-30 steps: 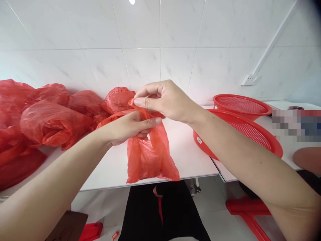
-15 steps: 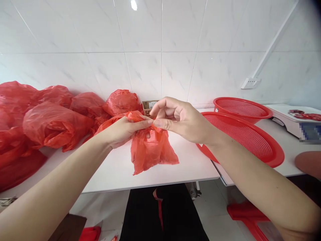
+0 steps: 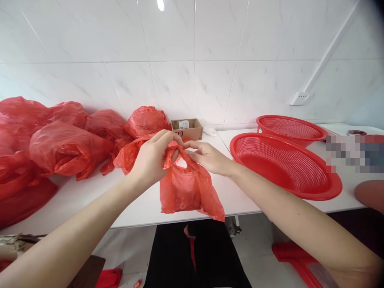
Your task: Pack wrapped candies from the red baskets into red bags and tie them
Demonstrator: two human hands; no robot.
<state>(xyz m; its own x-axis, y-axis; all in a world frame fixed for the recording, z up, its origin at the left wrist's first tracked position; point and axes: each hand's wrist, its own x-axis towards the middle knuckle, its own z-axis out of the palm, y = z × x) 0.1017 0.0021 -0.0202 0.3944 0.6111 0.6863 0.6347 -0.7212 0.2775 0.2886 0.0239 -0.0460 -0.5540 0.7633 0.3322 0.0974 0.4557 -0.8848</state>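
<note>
A red plastic bag hangs from both my hands over the front of the white table. My left hand is closed on the bag's gathered top, its fingertips bent down into the film. At the bag's upper right edge, my right hand pinches the plastic between thumb and fingers. A gap shows in the film between the two hands. Just behind my left hand lies another red bag, partly covered by the hand.
Several filled red bags are heaped at the left. A small cardboard box stands against the tiled wall. Two red perforated baskets, one nearer and one farther back, occupy the right side. A red stool is below.
My right hand has come down from above and now grips the bag's edge. The bag is spread wider, its right side pulled out and lower. The cardboard box has come into fuller view.
</note>
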